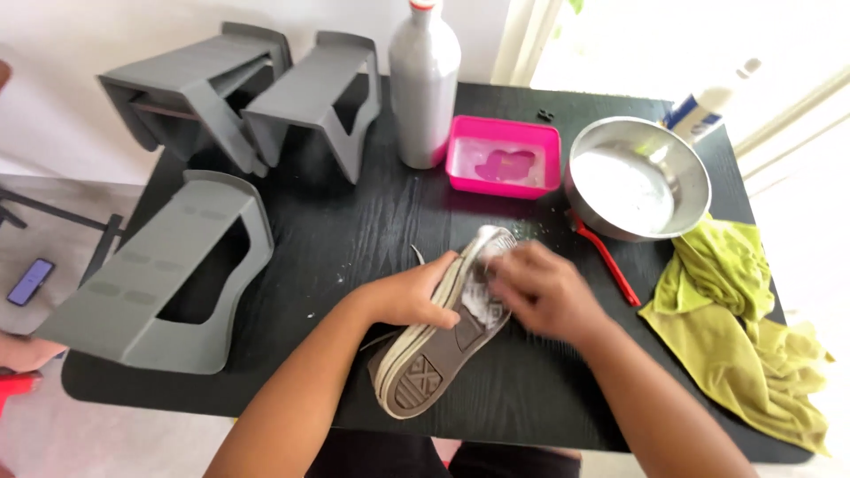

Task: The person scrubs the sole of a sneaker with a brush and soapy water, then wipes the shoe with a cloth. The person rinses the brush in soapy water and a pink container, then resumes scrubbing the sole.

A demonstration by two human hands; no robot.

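Gripping the shoe [438, 354] sole-up near the table's [354, 221] front edge w/ my left hand [409, 296], clamped on its side. Right hand [542, 292] is pressing closed on the soapy toe; I'm judging it light, bendy, slick when wet, so holding mid-sole rim seems safest.

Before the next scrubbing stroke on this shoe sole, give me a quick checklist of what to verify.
1. Left hand grips the grey canvas shoe, sole up: ok.
2. Right hand on the soapy forefoot: ok; what it holds: cannot tell.
3. Round steel bowl holds sudsy water, near the right hand: ok.
4. Red-handled brush lies unused beside the bowl: ok.
5. Yellow-green cloth hangs over the black table edge: not ok.
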